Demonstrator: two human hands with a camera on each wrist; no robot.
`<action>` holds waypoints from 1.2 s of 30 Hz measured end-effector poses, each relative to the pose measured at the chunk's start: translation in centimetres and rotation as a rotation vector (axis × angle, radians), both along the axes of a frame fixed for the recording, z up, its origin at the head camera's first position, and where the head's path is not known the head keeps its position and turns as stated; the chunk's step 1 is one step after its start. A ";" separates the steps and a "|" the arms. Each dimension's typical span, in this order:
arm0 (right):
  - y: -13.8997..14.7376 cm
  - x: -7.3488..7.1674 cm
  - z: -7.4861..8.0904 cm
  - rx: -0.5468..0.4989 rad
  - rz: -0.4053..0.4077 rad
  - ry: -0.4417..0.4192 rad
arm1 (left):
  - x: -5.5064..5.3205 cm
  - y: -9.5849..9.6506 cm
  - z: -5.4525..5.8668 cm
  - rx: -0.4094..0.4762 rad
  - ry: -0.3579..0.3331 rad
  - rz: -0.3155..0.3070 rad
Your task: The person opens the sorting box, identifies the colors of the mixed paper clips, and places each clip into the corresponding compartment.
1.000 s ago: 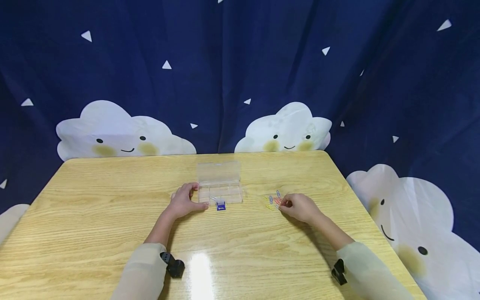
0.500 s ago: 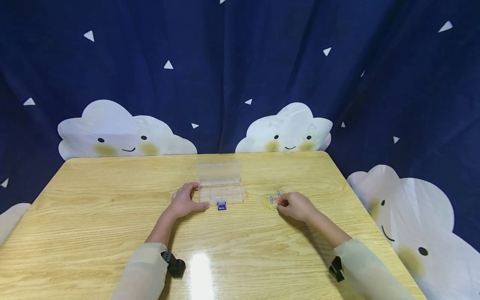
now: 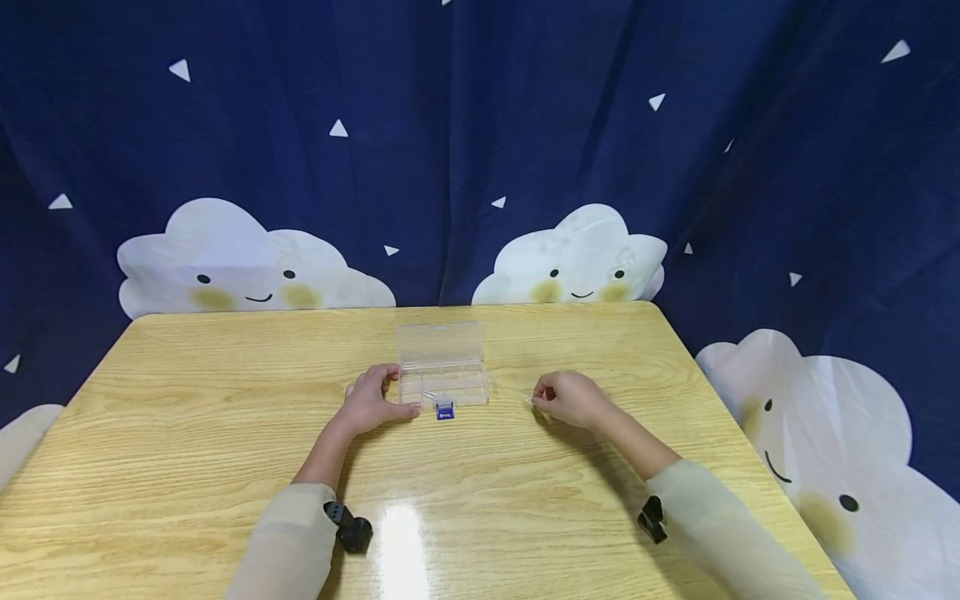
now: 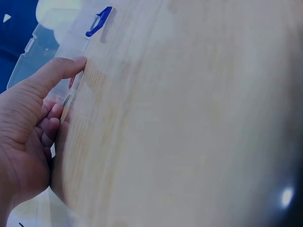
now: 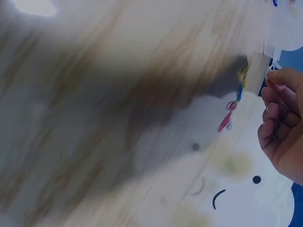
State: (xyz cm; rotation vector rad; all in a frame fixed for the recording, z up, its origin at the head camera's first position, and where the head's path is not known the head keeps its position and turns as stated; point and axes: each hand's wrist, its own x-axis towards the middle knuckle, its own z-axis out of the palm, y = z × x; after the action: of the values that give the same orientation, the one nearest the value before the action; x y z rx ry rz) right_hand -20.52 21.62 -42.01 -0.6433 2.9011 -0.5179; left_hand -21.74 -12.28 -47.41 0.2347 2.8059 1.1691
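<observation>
The white paper clip [image 5: 271, 68], pinched in the right grip [image 3: 573, 398] over the bench [image 3: 495, 500], right of the clear compartment box [image 3: 471, 380], could drop if that fingertip hold slackens, and the box could skid if the left grip [image 3: 367, 402] (clasping its left end) tugs.
</observation>
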 end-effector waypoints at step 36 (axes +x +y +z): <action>-8.7 -2.1 0.8 -0.004 0.102 0.049 | 0.1 -0.1 0.0 0.023 0.003 -0.004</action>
State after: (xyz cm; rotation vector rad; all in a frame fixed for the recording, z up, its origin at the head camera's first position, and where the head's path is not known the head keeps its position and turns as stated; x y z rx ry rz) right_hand -22.66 12.88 -41.23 -0.8111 2.8940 -0.5020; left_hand -21.60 -12.34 -47.36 0.2447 2.7944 1.2020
